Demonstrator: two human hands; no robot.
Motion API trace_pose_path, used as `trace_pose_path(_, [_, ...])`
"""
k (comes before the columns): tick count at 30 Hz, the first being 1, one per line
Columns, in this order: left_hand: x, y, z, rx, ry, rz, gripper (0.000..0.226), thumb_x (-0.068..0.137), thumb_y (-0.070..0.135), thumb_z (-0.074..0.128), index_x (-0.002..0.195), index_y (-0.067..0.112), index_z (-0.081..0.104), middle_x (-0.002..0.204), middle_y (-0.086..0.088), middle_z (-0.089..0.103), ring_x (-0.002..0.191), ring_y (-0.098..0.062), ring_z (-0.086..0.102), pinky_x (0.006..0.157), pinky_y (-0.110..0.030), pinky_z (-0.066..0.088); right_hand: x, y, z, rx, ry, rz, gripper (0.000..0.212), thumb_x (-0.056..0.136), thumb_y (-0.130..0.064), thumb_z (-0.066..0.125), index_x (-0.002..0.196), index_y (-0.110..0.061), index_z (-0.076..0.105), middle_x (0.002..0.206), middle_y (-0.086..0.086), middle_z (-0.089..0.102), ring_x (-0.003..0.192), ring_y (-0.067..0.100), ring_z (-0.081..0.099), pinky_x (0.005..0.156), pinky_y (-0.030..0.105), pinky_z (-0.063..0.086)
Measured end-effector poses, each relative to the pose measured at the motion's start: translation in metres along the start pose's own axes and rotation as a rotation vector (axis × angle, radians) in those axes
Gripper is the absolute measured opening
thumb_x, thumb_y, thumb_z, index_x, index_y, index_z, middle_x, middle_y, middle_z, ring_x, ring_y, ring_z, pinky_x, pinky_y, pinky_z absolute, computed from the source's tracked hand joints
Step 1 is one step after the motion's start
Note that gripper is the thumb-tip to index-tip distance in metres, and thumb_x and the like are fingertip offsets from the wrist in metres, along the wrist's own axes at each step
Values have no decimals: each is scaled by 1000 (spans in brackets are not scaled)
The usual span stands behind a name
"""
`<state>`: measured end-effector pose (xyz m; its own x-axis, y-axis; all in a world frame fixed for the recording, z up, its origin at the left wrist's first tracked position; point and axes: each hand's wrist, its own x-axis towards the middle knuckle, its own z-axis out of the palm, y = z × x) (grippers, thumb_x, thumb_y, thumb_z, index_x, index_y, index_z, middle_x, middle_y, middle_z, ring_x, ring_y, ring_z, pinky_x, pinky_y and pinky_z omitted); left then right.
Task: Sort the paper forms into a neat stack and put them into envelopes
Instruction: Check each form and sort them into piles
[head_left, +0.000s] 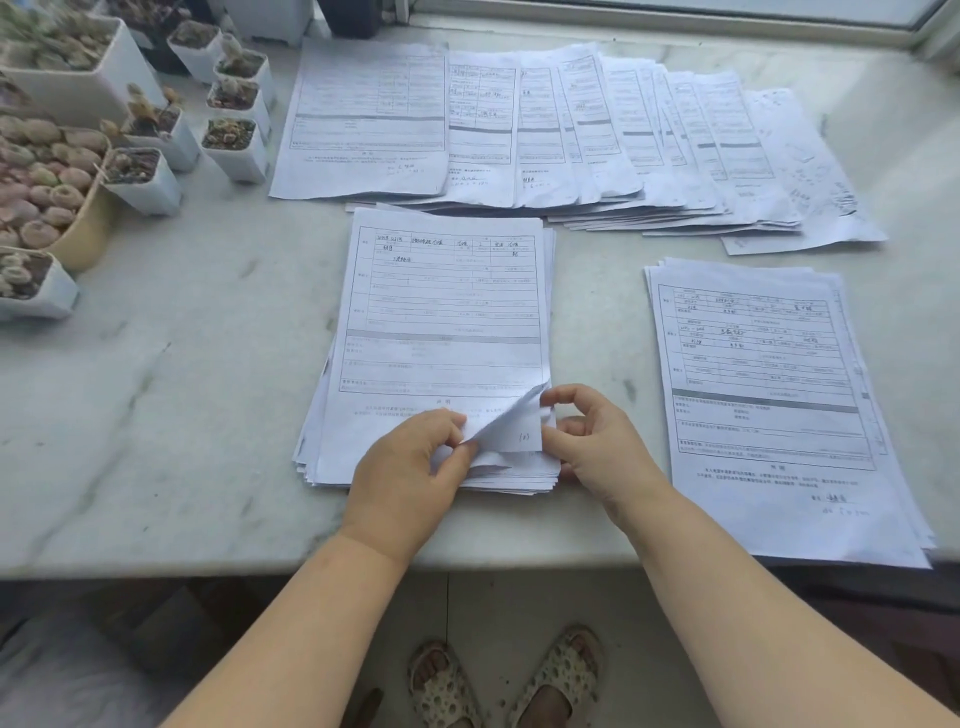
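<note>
On the marble counter (171, 415) the middle stack of paper forms (441, 322) is thin, floppy and slippery, so the left hand (410, 467) and right hand (592, 441) pinch only the top sheet's lifted corner (511, 426), best held by the edges.

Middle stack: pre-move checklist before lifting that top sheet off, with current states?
1. Top sheet's corner is lifted off the middle stack: ok.
2. Left hand pinches that corner: ok.
3. Right hand is at the corner; only one sheet pinched: cannot tell.
4. Middle stack edges are square: not ok, sheets splay at the near left.
5. Right stack is clear of the hands: ok.
6. Fanned row at the back is gathered: not ok.
</note>
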<state>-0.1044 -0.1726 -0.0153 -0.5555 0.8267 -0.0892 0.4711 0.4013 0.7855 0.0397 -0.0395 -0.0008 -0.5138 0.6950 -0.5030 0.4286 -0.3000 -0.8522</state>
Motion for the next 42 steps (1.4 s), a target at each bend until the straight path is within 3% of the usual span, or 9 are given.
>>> trace_pose_path(6, [1,2,-3,-9,-22,17,18,81,42,54,68,29,54,100,25,64,97,4,56,79,-8,39,-3,-7,1,5,-26,26,10,87,-11,67,93,-8,60,72,9,57,65,19,55,55,25,47])
trace_pose_path(11, [-4,2,-6,26,-64,50,34,64,61,61,81,32,61,103,40,51,99,26,43,82,2,31,1,-14,3,-39,-74,83,24,90,-18,65,89,6,66,78,9,65,67,16,58,60,25,48])
trace_pose_path(17, [2,3,-3,-9,32,48,20,86,39,45,67,34,46,68,17,51,66,-6,47,60,-22,35,-2,-10,-14,26,-245,107,28,83,-7,71,106,-24,69,93,2,67,80,11,64,67,21,52])
trace_pose_path(21, [3,6,-5,8,12,54,24,85,32,50,63,38,43,68,25,52,65,2,47,58,-14,32,2,-10,-7,18,-165,72,23,82,-2,72,100,-17,69,74,11,50,73,20,56,62,24,50])
trace_pose_path(27, [1,2,-6,-10,-15,2,24,70,53,61,73,29,63,95,28,62,93,11,55,79,-6,39,5,-16,4,1,-75,34,22,84,-8,71,103,-15,62,61,1,65,59,17,64,55,28,49])
trace_pose_path(32, [4,6,-9,-31,-5,-38,26,89,35,61,65,27,53,67,14,56,69,-5,51,60,-17,34,-2,-12,-9,88,-101,37,53,84,0,68,119,-33,46,74,7,69,68,17,66,59,23,52])
trace_pose_path(35, [6,10,-11,-75,24,-116,36,90,40,59,62,20,47,55,7,40,56,-9,38,53,-22,29,-7,-11,-17,107,-174,46,34,86,4,64,109,-21,57,78,12,65,69,21,62,66,26,54])
trace_pose_path(38, [8,11,-13,-113,21,-134,38,82,48,53,62,16,48,55,6,38,54,-8,35,51,-21,28,1,-12,-17,-115,-58,50,10,92,-20,63,87,-20,70,63,-5,59,54,9,50,59,23,42])
trace_pose_path(42, [6,11,-14,-115,-12,-133,32,90,39,59,66,18,56,61,-3,50,57,-6,40,54,-18,31,12,-36,-11,-216,13,173,48,98,-52,40,82,-21,72,57,-4,57,47,11,42,53,23,32])
